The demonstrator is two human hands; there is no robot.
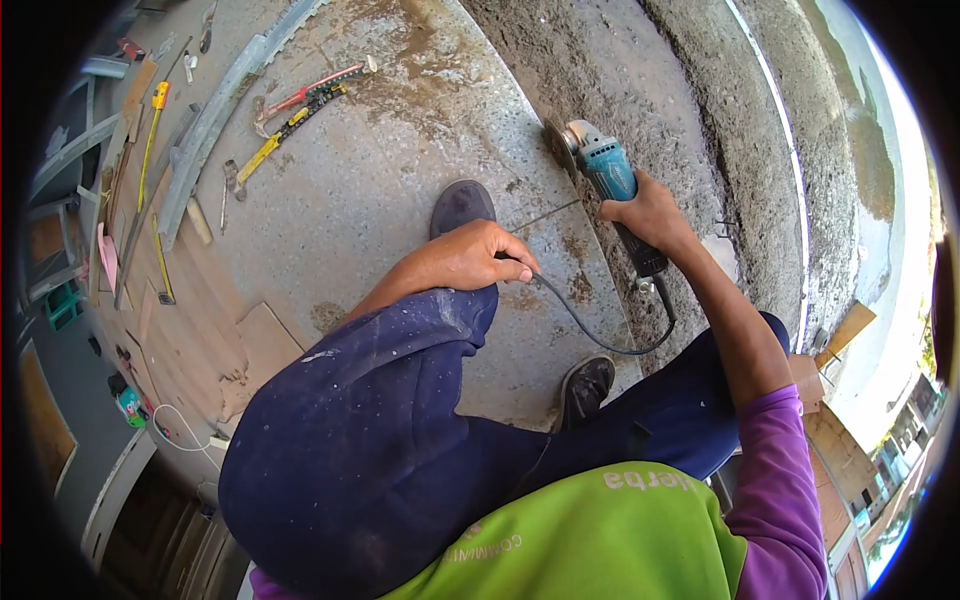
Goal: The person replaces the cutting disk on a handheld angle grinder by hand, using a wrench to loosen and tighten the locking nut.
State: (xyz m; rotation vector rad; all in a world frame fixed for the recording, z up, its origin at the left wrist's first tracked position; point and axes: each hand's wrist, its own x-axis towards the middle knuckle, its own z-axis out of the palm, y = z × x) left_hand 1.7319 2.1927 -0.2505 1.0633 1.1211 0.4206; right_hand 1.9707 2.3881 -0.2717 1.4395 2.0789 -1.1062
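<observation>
My right hand [650, 212] grips the body of a teal angle grinder [603, 168], whose disc [558, 148] meets the edge of the concrete slab [400, 190] where it borders rough ground. My left hand [478, 255] rests on my raised knee and pinches the grinder's black power cord [590, 335], which loops down and back up to the tool's tail. My two dark shoes [462, 205] [586, 385] stand on the slab.
Hand tools lie at the far left of the slab: a red-handled tool [310, 90], a yellow level [152, 135], a metal rail [215, 120] and wood pieces [265, 345]. Rough cement ground [640, 70] runs along the right, with a drop beyond.
</observation>
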